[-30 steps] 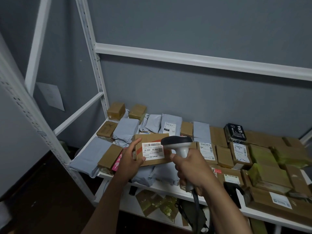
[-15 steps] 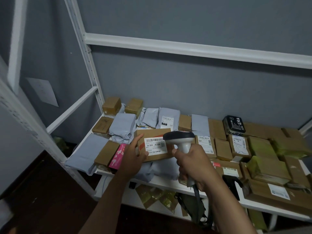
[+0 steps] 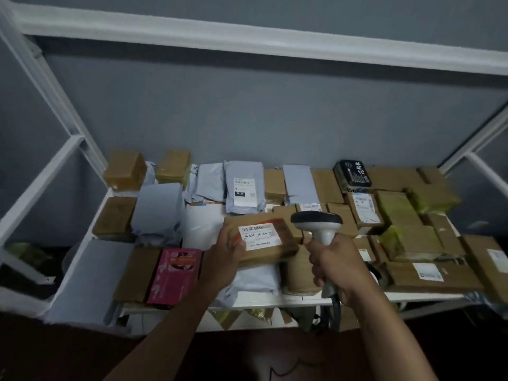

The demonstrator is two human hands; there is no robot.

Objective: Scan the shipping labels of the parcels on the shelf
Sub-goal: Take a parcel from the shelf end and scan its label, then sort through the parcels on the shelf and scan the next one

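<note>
White shelf (image 3: pixel 275 298) w/ parcels: L hand (image 3: pixel 224 259) gripping labelled box (image 3: pixel 261 239), R hand (image 3: pixel 334 266) wrapped round scanner (image 3: pixel 319 226) beside label (image 3: pixel 259 237).

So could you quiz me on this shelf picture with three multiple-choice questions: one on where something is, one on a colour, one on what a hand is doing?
1. Where is the pink box?
A. front edge, left of the held parcel
B. back right corner
C. on the floor

2. What colour is the box with white characters at the back?
A. black
B. red
C. white

3. What is the right hand doing?
A. hanging idle
B. gripping the scanner
C. lifting a grey bag

Answers: 1 A, it lies left of the left hand holding the labelled parcel; 2 A, its lid is black; 3 B, fingers wrap the scanner handle.
</note>
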